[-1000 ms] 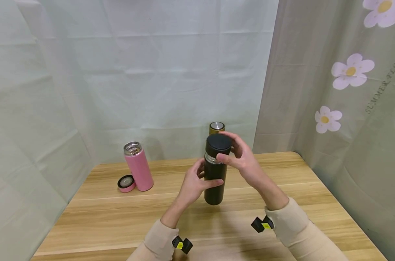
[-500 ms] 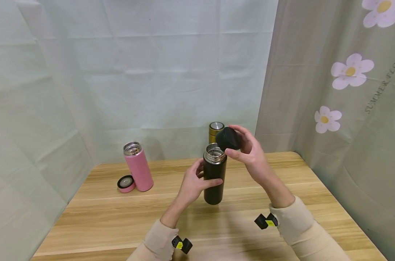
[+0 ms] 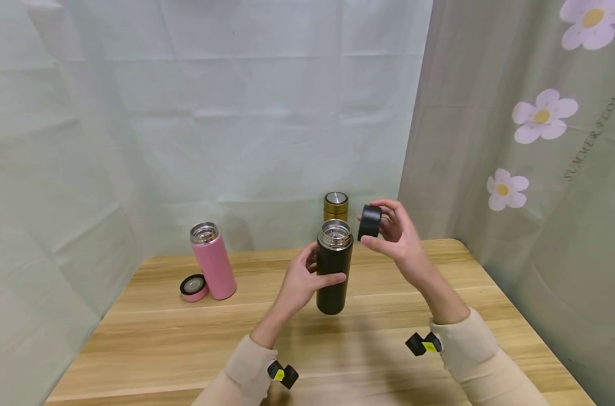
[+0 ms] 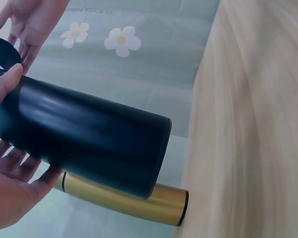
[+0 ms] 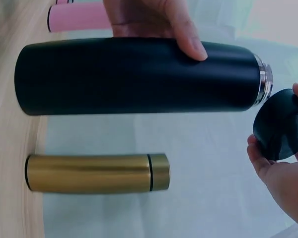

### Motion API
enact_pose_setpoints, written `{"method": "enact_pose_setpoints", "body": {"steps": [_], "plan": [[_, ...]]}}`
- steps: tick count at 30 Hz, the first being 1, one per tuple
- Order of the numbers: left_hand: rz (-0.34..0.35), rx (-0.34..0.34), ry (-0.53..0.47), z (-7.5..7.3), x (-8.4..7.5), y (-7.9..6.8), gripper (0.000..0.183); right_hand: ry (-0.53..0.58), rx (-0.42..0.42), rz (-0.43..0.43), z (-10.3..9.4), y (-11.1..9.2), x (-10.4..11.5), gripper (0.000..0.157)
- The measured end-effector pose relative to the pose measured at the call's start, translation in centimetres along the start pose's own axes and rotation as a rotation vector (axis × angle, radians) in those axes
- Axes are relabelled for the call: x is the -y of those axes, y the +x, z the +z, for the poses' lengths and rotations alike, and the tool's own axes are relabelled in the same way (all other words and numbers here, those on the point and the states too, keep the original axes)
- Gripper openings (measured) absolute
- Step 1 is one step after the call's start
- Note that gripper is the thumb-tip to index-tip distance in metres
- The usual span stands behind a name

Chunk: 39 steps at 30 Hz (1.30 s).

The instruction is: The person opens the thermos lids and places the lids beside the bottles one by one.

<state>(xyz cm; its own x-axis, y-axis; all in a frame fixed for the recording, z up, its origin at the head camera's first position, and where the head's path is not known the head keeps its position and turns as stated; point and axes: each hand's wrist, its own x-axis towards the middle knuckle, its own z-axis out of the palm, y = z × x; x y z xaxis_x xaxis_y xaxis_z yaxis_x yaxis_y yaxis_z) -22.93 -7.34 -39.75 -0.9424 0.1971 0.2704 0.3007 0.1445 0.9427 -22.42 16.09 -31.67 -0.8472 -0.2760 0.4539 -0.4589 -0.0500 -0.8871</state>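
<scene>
My left hand (image 3: 302, 279) grips the body of a black thermos (image 3: 334, 276), held upright above the wooden table. Its steel mouth shows bare at the top. In my right hand (image 3: 404, 242) is the black lid (image 3: 370, 221), pinched between thumb and fingers and tipped on its side, just right of the mouth. The right wrist view shows the lid's flat top (image 5: 283, 126) beside the steel neck (image 5: 264, 82). From the left wrist, the thermos bottom (image 4: 161, 156) stands off the table surface.
A gold thermos (image 3: 336, 206) with its lid on stands behind the black one, partly hidden by it. At the left is an open pink thermos (image 3: 215, 265), its pink lid (image 3: 193, 287) lying beside it on the wooden table (image 3: 150, 338). A pale curtain (image 3: 267, 124) hangs behind.
My right hand has lifted the lid off the black thermos, moved it right and turned it onto its side. The left hand keeps its grip on the body.
</scene>
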Motion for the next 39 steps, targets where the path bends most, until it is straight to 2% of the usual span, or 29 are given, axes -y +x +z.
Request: {"method": "enact_pose_setpoints", "body": {"steps": [3, 10, 18, 25, 31, 35, 39], "plan": [[-0.002, 0.006, -0.007, 0.1, -0.1, 0.5, 0.074, -0.012, -0.014, -0.001, -0.5, -0.1, -0.3, 0.059], [-0.005, 0.012, -0.024, 0.7, 0.2, 1.5, 0.077, -0.150, -0.075, 0.023, -2.4, -0.6, -1.1, 0.056], [0.024, 0.003, -0.056, 2.4, 0.1, 2.9, 0.075, -0.304, -0.167, 0.103, -5.0, -1.6, -2.5, 0.058], [0.026, -0.021, -0.081, 5.1, -0.3, 4.6, 0.077, -0.360, -0.167, 0.189, -7.2, -2.1, -4.0, 0.075], [0.030, -0.098, -0.062, 8.0, 0.0, 5.8, 0.076, -0.355, -0.183, 0.252, -9.2, -2.6, -5.4, 0.079], [0.047, -0.152, -0.084, 9.9, 0.4, 6.6, 0.073, -0.350, -0.204, 0.294, -10.4, -3.0, -6.3, 0.080], [0.058, -0.206, -0.039, 11.8, 0.6, 7.5, 0.072, -0.351, -0.227, 0.347, -11.7, -3.2, -7.3, 0.079]]}}
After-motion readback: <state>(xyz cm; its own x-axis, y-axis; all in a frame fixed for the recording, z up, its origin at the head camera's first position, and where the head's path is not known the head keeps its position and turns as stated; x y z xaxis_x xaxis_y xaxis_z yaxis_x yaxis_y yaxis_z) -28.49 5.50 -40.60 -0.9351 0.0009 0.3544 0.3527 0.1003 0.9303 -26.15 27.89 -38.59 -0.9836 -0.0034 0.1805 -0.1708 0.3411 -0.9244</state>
